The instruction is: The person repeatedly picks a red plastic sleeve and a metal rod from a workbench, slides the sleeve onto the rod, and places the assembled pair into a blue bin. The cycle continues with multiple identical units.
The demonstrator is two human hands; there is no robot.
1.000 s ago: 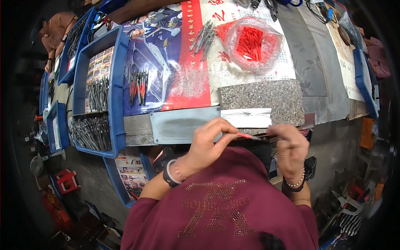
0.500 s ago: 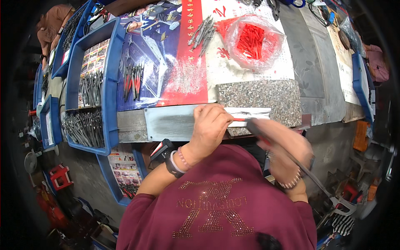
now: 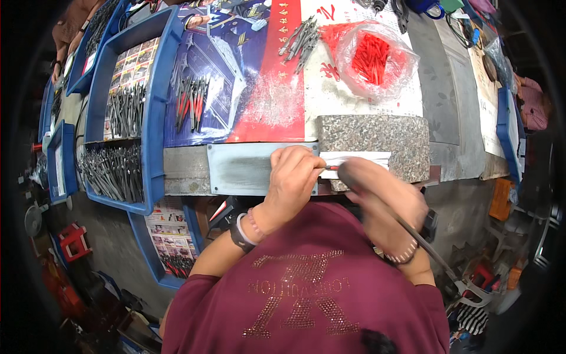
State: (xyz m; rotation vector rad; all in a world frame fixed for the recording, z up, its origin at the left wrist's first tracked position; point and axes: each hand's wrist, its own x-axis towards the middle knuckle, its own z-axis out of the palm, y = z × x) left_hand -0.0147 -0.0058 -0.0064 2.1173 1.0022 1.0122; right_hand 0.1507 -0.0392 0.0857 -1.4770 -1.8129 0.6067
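At the near edge of the bench my left hand (image 3: 293, 177) is closed in a pinch on a slim piece with a short red section (image 3: 331, 167). That piece reaches over a white folded strip (image 3: 365, 157). My right hand (image 3: 389, 197), smeared by motion, is wrapped round a dark-handled tool (image 3: 349, 176) whose head is beside the red section. A long grey shaft runs from the tool to the lower right. Whether the tool touches the piece, I cannot tell. A pale metal plate (image 3: 239, 168) lies by my left hand, and a speckled stone slab (image 3: 374, 133) lies beyond the strip.
Slim red-and-black pieces (image 3: 191, 103) and grey ones (image 3: 300, 42) lie on the bench. A clear bag (image 3: 407, 68) holds red strips. To the left a blue tray (image 3: 154, 118) holds dark slim pieces. A lower blue tray (image 3: 138, 239) is near my left forearm.
My right hand and the tool have shifted slightly left and up, closer to my left hand. Less red shows between the hands. The whole view has shifted slightly.
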